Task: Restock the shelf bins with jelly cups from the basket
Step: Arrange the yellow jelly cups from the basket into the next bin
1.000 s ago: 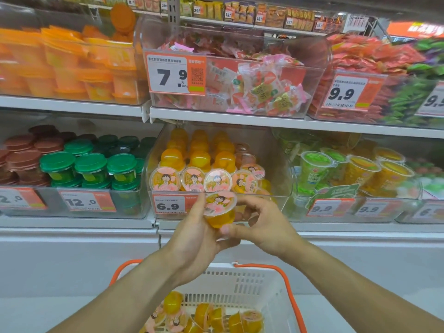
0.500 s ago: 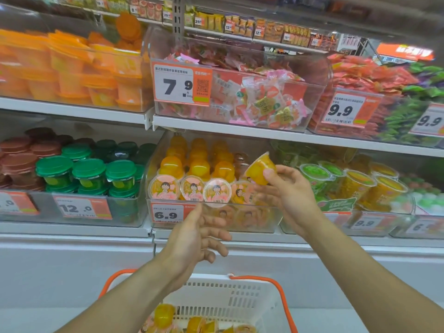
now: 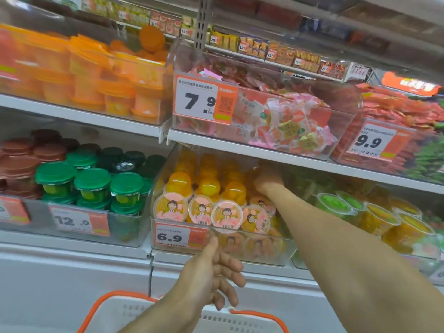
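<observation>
The shelf bin (image 3: 223,239) is clear glossy plastic. Inside it, the jelly cups (image 3: 204,188) are shiny translucent plastic with printed foil-like lids. Below the bin, the basket (image 3: 168,313) is matt white perforated plastic with an orange rim.

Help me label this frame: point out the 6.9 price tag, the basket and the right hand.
6.9 price tag (image 3: 179,236): head view, on the printed digits.
basket (image 3: 260,314): head view, on its orange rim.
right hand (image 3: 268,180): head view, back of the hand.

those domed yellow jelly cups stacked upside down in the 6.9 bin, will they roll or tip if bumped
Likely tippy: the jelly cups sit stacked, rounded bases up. Their glossy plastic probably slips easily. Knocked onto their sides, the round cups could roll, though the bin front should catch them.
</observation>
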